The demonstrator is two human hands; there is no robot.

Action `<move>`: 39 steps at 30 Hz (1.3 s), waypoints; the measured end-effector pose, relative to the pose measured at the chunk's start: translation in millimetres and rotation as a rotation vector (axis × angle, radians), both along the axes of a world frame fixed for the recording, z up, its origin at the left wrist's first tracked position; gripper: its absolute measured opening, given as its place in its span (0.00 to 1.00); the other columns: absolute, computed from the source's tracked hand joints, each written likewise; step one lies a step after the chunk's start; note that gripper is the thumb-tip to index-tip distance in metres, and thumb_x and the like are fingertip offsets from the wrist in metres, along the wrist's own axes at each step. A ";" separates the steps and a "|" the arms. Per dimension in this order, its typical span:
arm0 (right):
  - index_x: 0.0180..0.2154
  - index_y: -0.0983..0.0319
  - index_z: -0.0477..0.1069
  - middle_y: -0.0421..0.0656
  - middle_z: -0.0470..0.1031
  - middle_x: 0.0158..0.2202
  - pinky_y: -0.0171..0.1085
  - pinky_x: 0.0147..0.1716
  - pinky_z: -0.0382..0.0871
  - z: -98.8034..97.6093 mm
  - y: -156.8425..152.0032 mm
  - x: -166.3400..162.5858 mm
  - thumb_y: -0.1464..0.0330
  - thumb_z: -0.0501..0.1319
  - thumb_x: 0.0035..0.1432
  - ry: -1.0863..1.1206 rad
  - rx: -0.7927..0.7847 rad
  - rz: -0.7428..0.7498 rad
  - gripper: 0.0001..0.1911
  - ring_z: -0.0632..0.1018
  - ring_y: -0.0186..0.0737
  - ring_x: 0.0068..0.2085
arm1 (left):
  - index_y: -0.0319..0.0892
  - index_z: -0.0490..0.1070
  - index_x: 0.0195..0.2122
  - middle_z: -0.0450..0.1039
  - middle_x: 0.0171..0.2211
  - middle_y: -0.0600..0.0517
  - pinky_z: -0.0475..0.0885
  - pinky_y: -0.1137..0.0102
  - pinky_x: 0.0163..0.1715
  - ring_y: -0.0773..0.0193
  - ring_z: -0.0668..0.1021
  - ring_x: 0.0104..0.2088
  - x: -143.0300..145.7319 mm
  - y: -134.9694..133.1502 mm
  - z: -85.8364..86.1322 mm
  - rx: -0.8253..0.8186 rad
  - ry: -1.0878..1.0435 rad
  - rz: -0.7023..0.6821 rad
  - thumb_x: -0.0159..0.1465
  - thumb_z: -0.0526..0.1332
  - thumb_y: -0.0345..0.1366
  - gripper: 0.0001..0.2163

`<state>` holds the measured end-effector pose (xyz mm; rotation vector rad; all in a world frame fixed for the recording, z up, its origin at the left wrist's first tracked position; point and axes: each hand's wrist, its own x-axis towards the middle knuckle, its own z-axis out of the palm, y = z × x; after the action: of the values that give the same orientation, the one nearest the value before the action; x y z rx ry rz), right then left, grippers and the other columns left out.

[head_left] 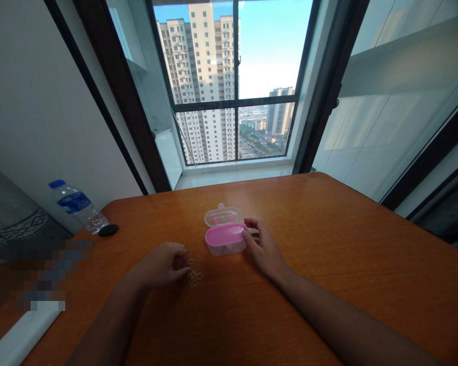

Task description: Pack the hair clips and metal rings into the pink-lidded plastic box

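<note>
My left hand [168, 265] is low over the table, fingers curled and thumb a little apart from them. Nothing shows in its grasp. Just right of its fingertips lie several small, thin, pale rings [193, 276], most in a loose cluster; I cannot tell their material. A small oval plastic box [226, 249] with clear sides and a pink inner tray [224, 235] stands beyond them. Its clear lid [222, 216] with pink parts is tipped back behind it. My right hand [265, 248] grips the box's right end, thumb at the front rim and fingers behind.
The brown wooden table [328, 229] spreads around both hands. At its left edge are a tilted water bottle [78, 206] with a blue cap and a round black object [108, 231]. A white bar [26, 330] lies at lower left. Beyond the far edge is a window [235, 101].
</note>
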<state>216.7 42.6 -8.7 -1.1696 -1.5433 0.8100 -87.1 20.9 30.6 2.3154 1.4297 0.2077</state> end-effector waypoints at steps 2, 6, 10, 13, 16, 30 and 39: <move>0.52 0.59 0.65 0.49 0.70 0.54 0.48 0.52 0.71 0.3 -0.1 -0.2 0.56 0.56 0.64 0.000 -0.001 -0.002 0.20 0.75 0.47 0.51 | 0.42 0.70 0.26 0.73 0.27 0.54 0.62 0.72 0.27 0.66 0.72 0.27 -0.3 -1.0 -0.4 -0.026 0.000 0.002 0.58 0.63 0.42 0.09; 0.52 0.59 0.65 0.49 0.70 0.54 0.48 0.52 0.71 -0.2 0.5 -0.1 0.56 0.56 0.64 -0.003 0.003 -0.002 0.19 0.75 0.47 0.51 | 0.42 0.71 0.30 0.73 0.29 0.54 0.63 0.72 0.29 0.65 0.72 0.29 2.4 -3.2 1.5 -0.012 -0.033 0.005 0.58 0.62 0.40 0.07; 0.52 0.59 0.65 0.49 0.70 0.54 0.49 0.52 0.71 0.0 0.6 0.1 0.56 0.56 0.64 -0.008 -0.001 0.002 0.19 0.75 0.47 0.51 | 0.43 0.75 0.34 0.71 0.30 0.54 0.64 0.72 0.30 0.65 0.71 0.30 7.5 -3.6 3.0 -0.034 -0.047 -0.044 0.58 0.63 0.41 0.08; 0.52 0.59 0.65 0.49 0.70 0.54 0.48 0.52 0.71 0.5 0.0 0.0 0.56 0.56 0.65 -0.015 -0.001 0.005 0.19 0.75 0.47 0.51 | 0.42 0.76 0.32 0.71 0.29 0.54 0.64 0.72 0.30 0.65 0.71 0.29 10.3 -3.0 0.9 -0.053 -0.041 -0.067 0.58 0.63 0.41 0.08; 0.53 0.59 0.65 0.49 0.70 0.54 0.48 0.52 0.71 0.4 -0.4 -0.2 0.57 0.56 0.65 -0.022 0.000 0.002 0.19 0.75 0.47 0.51 | 0.40 0.74 0.29 0.70 0.28 0.54 0.62 0.73 0.27 0.67 0.70 0.27 12.4 -2.8 -3.3 -0.083 -0.052 -0.071 0.59 0.62 0.41 0.09; 0.52 0.59 0.66 0.50 0.71 0.53 0.49 0.50 0.72 -0.6 0.3 0.4 0.57 0.57 0.64 -0.028 0.019 -0.007 0.19 0.76 0.48 0.50 | 0.45 0.79 0.35 0.76 0.30 0.52 0.65 0.72 0.32 0.65 0.75 0.31 11.4 4.3 -10.4 0.046 -0.087 -0.045 0.64 0.58 0.36 0.09; 0.52 0.58 0.66 0.48 0.71 0.53 0.48 0.50 0.72 -4.7 1.8 0.4 0.60 0.55 0.65 -0.014 0.034 0.003 0.16 0.76 0.46 0.50 | 0.45 0.76 0.42 0.77 0.36 0.50 0.67 0.70 0.36 0.61 0.77 0.36 6.3 2.9 -8.4 0.062 -0.107 0.023 0.65 0.55 0.36 0.11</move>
<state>217.1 44.5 -13.4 -1.1504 -1.5649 0.7757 -80.8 23.8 22.2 2.3007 1.4163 0.3822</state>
